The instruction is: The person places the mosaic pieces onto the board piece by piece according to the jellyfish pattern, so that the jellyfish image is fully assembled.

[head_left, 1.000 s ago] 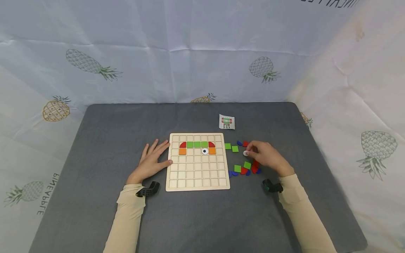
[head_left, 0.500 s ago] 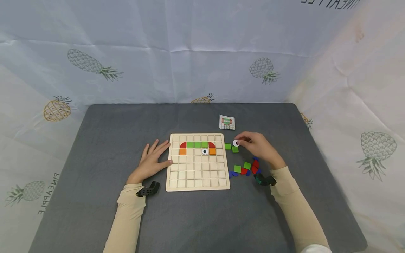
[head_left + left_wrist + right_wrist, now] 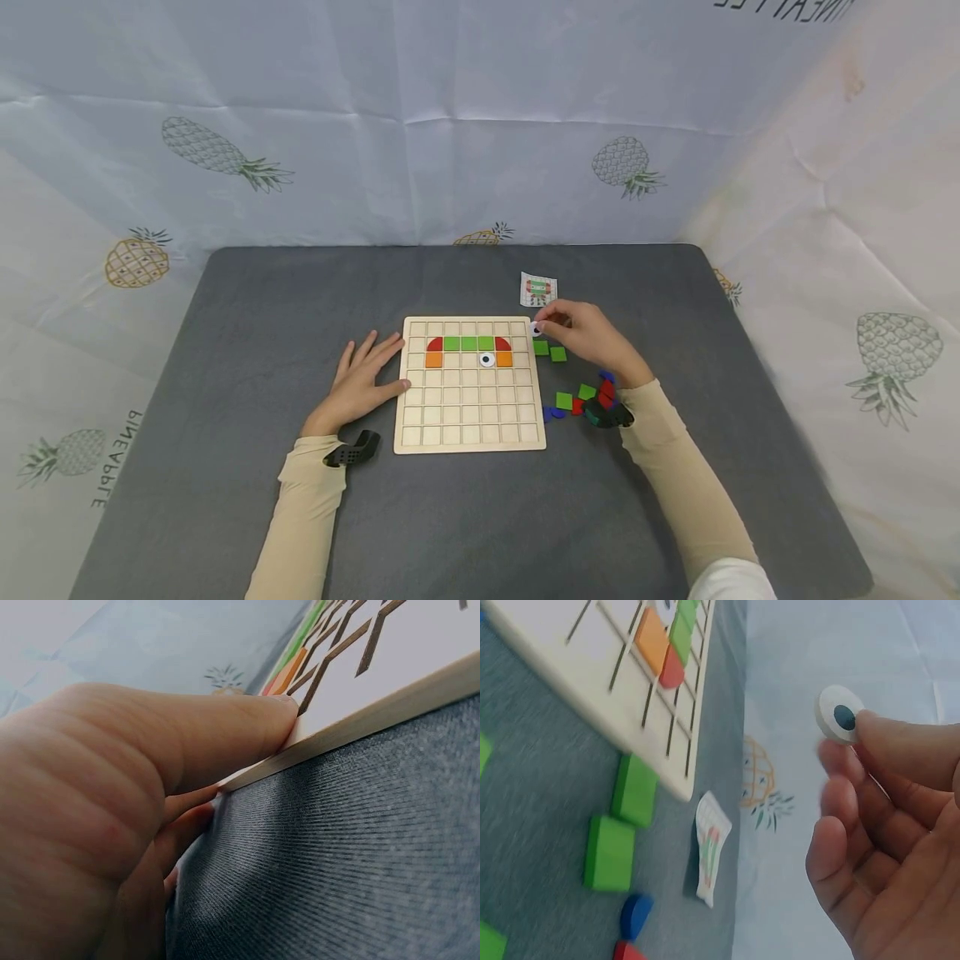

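My right hand point(image 3: 581, 329) pinches a round white eye piece point(image 3: 838, 712) with a dark dot between thumb and fingers, raised near the board's far right corner. My left hand point(image 3: 358, 385) lies along the left edge of the wooden grid board point(image 3: 450, 417), fingers spread, thumb resting on the rim. In the left wrist view the thumb point(image 3: 232, 727) presses on the board's top edge. A second eye piece point(image 3: 487, 359) sits in a cell of the board. Above it runs a row of green squares point(image 3: 468, 343), with a red quarter-round point(image 3: 502, 343) and an orange square point(image 3: 504, 359) at each end.
A small pattern card point(image 3: 538, 290) lies behind the board's right corner. Two loose green squares point(image 3: 558, 354) lie right of the board. Nearer me are more green, red point(image 3: 606, 392) and blue point(image 3: 557, 413) pieces, partly hidden by the right wrist camera point(image 3: 607, 414).
My right hand has carried the eye piece left and away from me, from the loose pieces to beside the board's far right corner. The left hand stays in place.
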Tool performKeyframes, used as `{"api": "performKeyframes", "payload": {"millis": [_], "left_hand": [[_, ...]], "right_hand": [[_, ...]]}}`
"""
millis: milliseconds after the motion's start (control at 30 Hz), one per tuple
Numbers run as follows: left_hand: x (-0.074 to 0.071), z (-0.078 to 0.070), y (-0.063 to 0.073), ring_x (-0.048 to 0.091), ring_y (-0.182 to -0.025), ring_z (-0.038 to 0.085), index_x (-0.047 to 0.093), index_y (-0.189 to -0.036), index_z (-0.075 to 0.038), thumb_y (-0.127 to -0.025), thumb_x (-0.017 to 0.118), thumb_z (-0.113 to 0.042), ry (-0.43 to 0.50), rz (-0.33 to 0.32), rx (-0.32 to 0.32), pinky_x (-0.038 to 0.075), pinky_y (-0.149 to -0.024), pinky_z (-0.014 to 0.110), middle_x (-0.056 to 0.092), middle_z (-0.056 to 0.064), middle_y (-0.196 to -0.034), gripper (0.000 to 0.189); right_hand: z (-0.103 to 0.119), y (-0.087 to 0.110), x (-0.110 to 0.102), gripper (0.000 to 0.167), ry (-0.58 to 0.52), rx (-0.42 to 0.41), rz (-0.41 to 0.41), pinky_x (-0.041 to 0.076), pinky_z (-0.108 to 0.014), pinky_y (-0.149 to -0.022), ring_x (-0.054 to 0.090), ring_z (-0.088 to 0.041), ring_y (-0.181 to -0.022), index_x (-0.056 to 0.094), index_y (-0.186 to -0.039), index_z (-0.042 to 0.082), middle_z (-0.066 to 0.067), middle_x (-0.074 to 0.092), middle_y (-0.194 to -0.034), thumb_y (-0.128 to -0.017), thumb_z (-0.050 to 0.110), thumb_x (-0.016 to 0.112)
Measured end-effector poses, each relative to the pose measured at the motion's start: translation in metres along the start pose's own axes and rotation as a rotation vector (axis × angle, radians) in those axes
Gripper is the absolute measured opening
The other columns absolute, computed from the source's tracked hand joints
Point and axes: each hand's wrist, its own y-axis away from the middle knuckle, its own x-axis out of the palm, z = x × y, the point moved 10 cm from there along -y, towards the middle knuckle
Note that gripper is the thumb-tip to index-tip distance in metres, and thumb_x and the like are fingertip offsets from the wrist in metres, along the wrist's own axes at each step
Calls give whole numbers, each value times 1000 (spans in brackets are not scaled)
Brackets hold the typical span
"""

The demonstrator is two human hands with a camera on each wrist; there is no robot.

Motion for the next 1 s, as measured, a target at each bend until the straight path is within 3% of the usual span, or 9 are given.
{"api": "performKeyframes", "payload": {"millis": [133,367,567,833,1000], "left_hand": [[0,0,0,4,-159,38,35,-159,-14,-92,72,-35,0,-3,-2,-12,-126,59,29,11,-168,79],[0,0,0,4,-160,37,35,-160,-15,-93,71,-36,0,4,-6,-12,-126,58,28,10,-168,79],[-2,0,1,3,-160,37,35,-159,-14,-93,71,-36,5,4,0,-12,-126,58,28,10,-168,78],[-3,0,1,3,-160,37,35,-159,-15,-93,70,-36,5,4,1,-12,-127,58,29,9,-168,78],[-1,1,0,3,-160,36,35,-159,-15,-94,70,-36,-3,6,-3,-12,-127,58,29,9,-168,77]], "right_hand": [[13,-8,4,18,-15,-44,1,51,-33,-72,58,-20,-82,71,-113,10,-10,69,-101,-103,22,62],[29,-22,18,17,-94,-92,38,53,-34,-76,64,-26,-88,72,-111,10,-11,71,-103,-102,21,62],[43,-33,37,16,-133,-145,71,53,-33,-75,65,-23,-87,73,-109,7,-9,72,-100,-101,18,63],[54,-49,71,18,-102,-107,145,39,-28,-62,47,-18,-68,74,-107,13,-15,68,-93,-102,25,62],[56,-56,89,17,-47,-71,170,36,-26,-60,43,-14,-62,76,-105,15,-6,69,-87,-102,24,62]]}}
